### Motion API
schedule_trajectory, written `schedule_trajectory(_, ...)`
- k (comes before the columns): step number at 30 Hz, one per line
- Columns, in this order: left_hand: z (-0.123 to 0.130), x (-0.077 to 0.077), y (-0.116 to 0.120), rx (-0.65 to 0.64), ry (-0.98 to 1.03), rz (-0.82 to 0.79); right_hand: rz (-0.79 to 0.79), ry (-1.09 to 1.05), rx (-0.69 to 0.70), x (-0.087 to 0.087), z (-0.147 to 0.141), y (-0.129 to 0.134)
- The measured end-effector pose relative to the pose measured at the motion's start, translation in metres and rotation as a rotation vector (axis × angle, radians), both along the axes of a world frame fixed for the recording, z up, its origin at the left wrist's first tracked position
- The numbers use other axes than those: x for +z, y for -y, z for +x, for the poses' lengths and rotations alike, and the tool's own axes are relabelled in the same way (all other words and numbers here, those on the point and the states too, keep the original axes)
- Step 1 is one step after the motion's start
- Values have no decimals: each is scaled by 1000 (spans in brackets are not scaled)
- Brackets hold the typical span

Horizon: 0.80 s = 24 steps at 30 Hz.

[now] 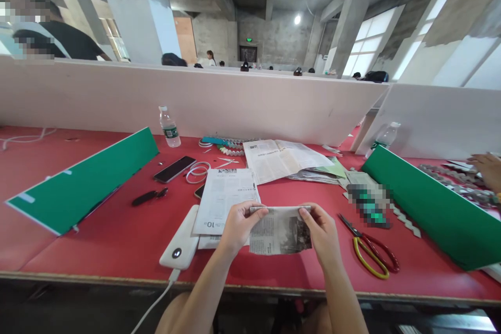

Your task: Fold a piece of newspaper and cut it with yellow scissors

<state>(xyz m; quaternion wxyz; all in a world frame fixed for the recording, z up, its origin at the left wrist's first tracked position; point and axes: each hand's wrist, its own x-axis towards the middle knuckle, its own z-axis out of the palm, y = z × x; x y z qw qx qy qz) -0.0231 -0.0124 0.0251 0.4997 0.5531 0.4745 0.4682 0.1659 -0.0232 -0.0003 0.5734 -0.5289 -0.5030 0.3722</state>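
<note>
**Both hands pinching a folded newspaper piece at the table's near edge**

Head view: left hand [238, 224] and right hand [321, 229] each pinch a top corner of the newspaper piece [279, 230], fingertips closed on the folded edge, probably to keep the fold taut. It sits low over the red table [97, 235].

Left of the piece: a newspaper sheet [225, 195], then a power bank [180, 247]. Right of it: scissors [370, 250], within reach. Behind it: a water bottle [169, 126], capped, contents unclear. Far right, another person's hand [487, 169].
</note>
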Motion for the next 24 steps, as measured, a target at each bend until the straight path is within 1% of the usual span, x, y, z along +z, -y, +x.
schedule_trajectory(4,-1,1,-1,11,-42,10,0,0,5,-1,0,0)
schedule_trajectory(6,-5,2,-1,-24,-76,0,-8,17,6,-1,0,1)
schedule_trajectory(8,-10,4,-2,-121,-97,-33,-18,45,25,-1,1,1)
schedule_trajectory(12,-14,6,0,-368,-135,-104,-31,121,112,0,2,2)
schedule_trajectory(14,-10,4,2,-437,-168,-99,-42,151,168,1,0,3)
schedule_trajectory(17,-2,0,3,-453,-212,-55,-47,163,219,1,-3,3)
schedule_trajectory(21,2,-4,1,-433,-230,-47,-46,163,225,1,-5,3)
schedule_trajectory(24,1,-4,1,-418,-239,-50,-45,160,234,0,-5,3)
